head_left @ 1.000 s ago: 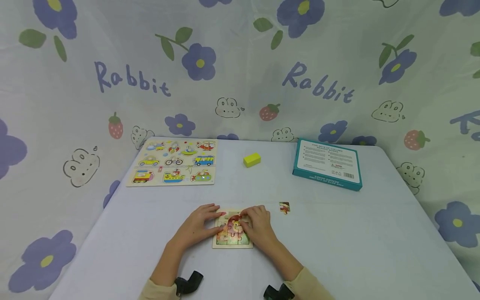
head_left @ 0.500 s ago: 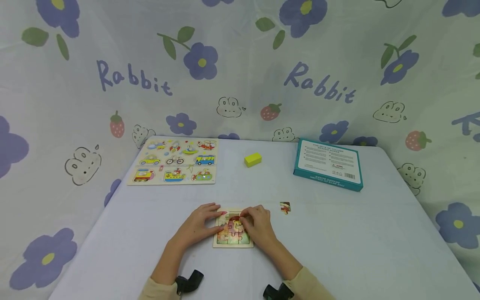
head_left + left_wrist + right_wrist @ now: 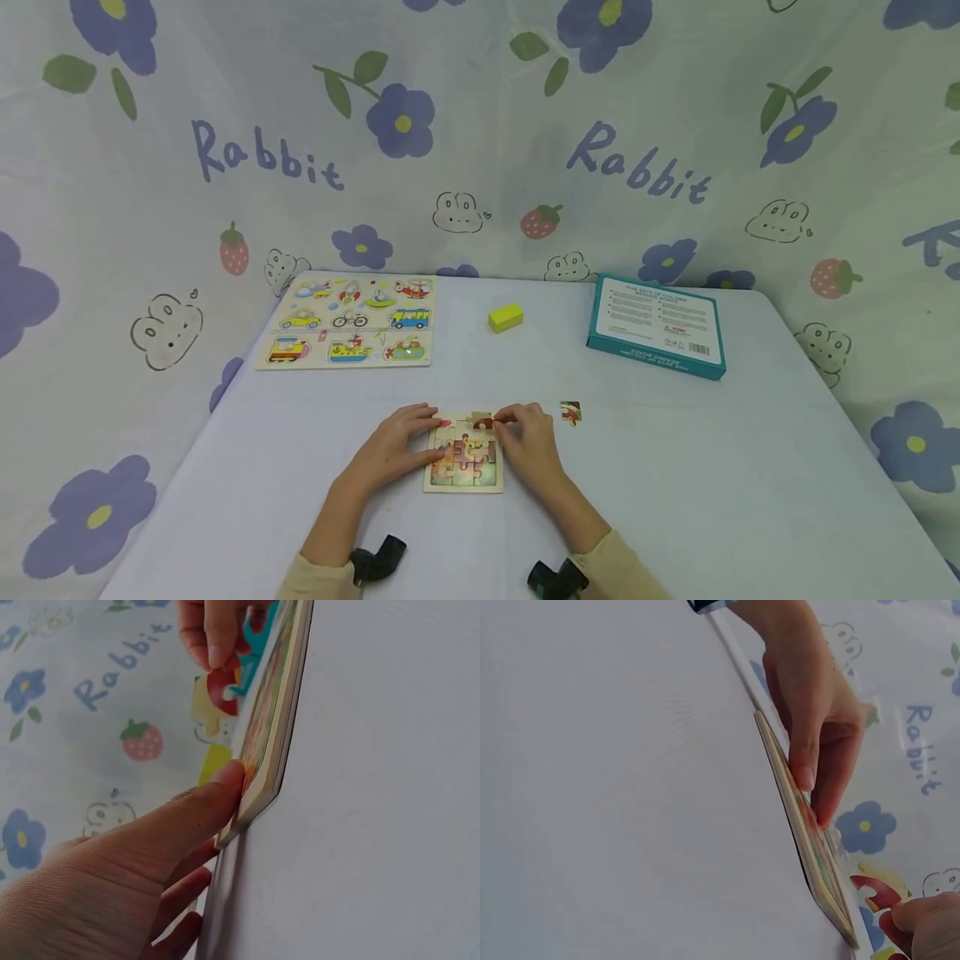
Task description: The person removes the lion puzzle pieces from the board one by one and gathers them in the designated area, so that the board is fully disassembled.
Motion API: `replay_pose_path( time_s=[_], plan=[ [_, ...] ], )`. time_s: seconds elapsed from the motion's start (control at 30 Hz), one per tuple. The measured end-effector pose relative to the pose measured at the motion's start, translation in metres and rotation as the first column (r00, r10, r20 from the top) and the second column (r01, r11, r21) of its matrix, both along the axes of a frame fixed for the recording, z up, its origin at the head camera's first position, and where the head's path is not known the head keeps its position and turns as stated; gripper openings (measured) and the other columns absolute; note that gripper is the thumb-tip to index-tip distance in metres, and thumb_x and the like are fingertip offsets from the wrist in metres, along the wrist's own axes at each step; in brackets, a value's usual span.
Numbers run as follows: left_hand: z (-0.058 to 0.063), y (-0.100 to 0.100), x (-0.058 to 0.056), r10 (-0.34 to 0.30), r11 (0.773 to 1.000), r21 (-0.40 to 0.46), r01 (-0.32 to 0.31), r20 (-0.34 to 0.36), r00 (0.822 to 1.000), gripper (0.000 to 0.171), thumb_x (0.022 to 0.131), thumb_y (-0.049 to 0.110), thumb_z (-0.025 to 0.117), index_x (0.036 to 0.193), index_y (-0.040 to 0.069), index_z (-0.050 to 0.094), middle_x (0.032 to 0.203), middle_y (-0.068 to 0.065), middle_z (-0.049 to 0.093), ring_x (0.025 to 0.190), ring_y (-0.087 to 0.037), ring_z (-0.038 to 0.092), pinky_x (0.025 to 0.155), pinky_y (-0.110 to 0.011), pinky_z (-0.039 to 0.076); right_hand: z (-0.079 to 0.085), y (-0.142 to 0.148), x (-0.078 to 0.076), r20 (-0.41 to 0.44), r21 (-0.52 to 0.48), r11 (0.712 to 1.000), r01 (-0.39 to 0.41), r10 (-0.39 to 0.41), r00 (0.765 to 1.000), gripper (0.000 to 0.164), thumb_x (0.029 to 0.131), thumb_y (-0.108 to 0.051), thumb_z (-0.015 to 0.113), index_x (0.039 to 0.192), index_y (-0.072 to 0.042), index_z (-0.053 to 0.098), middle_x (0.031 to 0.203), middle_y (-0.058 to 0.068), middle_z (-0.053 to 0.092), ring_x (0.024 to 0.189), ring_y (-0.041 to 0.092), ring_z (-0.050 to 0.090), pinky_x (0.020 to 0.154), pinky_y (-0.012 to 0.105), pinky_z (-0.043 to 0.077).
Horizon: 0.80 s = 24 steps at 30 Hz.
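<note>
A small square jigsaw puzzle in a wooden tray lies on the table, with joined pieces in its lower part and bare backing showing above. My left hand rests at its left side, thumb and index finger on the face. In the left wrist view the thumb presses near the tray's edge. Over the upper right corner, my right hand pinches a red and tan puzzle piece between thumb and fingers. Raised off the tray, that puzzle piece shows a tan knob in the left wrist view.
One loose puzzle piece lies right of the right hand. Further back are a vehicle picture board, a yellow block and a teal box. A printed curtain hangs behind the white table.
My right hand has drawn back to the upper right, lifting the red and tan piece off the tray. The left hand has stayed almost in place.
</note>
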State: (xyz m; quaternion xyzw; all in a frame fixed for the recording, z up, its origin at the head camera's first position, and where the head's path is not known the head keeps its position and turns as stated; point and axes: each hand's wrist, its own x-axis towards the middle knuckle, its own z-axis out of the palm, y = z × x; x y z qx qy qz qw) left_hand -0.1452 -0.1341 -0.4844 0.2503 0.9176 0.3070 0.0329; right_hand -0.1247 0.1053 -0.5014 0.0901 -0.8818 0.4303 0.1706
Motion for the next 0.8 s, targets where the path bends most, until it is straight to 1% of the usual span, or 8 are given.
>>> replay_pose_path(
  time_s=[0.2,0.37,0.53,0.63,0.8],
  plan=[
    [0.001,-0.003,0.0,0.004,1.0,0.018,-0.004,-0.001,1.0,0.053,0.074,0.038,0.075,0.117,0.011,0.063,0.128,-0.003,0.052,0.125,-0.023,0.041,0.1,-0.044,0.034,0.003,0.014,-0.004,-0.017,-0.019,0.997,0.076,-0.076,0.997,0.01,0.079,-0.007,0.071,0.086,-0.012,0.066,0.081,-0.003,0.061,0.078,0.012,0.05,0.069,0.032,0.042],
    [0.001,-0.003,0.001,0.002,1.0,0.012,-0.002,-0.015,1.0,0.05,0.073,0.037,0.076,0.115,0.012,0.065,0.126,-0.003,0.054,0.123,-0.023,0.042,0.1,-0.043,0.035,0.004,0.031,-0.008,-0.015,-0.008,0.993,0.115,-0.116,0.993,0.01,0.078,-0.006,0.071,0.086,-0.01,0.066,0.08,-0.002,0.061,0.078,0.015,0.051,0.069,0.032,0.041],
    [0.002,-0.002,0.001,0.01,1.0,0.003,-0.01,-0.012,1.0,0.048,0.073,0.036,0.076,0.114,0.013,0.065,0.126,-0.003,0.054,0.123,-0.022,0.042,0.1,-0.042,0.035,0.005,0.045,-0.01,0.013,-0.004,0.989,0.146,-0.146,0.989,0.008,0.079,-0.007,0.07,0.085,-0.009,0.067,0.081,0.002,0.059,0.078,0.019,0.051,0.071,0.034,0.04],
    [0.002,-0.002,0.001,0.011,1.0,0.003,-0.011,-0.008,1.0,0.048,0.073,0.037,0.076,0.114,0.013,0.066,0.126,-0.002,0.053,0.123,-0.022,0.042,0.1,-0.042,0.035,0.005,0.052,-0.011,0.045,-0.018,0.987,0.158,-0.157,0.986,0.007,0.08,-0.007,0.069,0.085,-0.01,0.066,0.083,0.003,0.059,0.079,0.019,0.052,0.071,0.034,0.042],
    [0.001,-0.002,0.0,0.011,1.0,0.002,-0.01,-0.011,1.0,0.049,0.072,0.038,0.076,0.114,0.014,0.066,0.125,-0.001,0.053,0.122,-0.021,0.043,0.1,-0.041,0.036,0.005,0.062,-0.012,0.08,-0.01,0.985,0.171,-0.169,0.982,0.006,0.08,-0.007,0.069,0.086,-0.008,0.067,0.084,0.004,0.058,0.079,0.018,0.053,0.067,0.032,0.047]
  ],
)
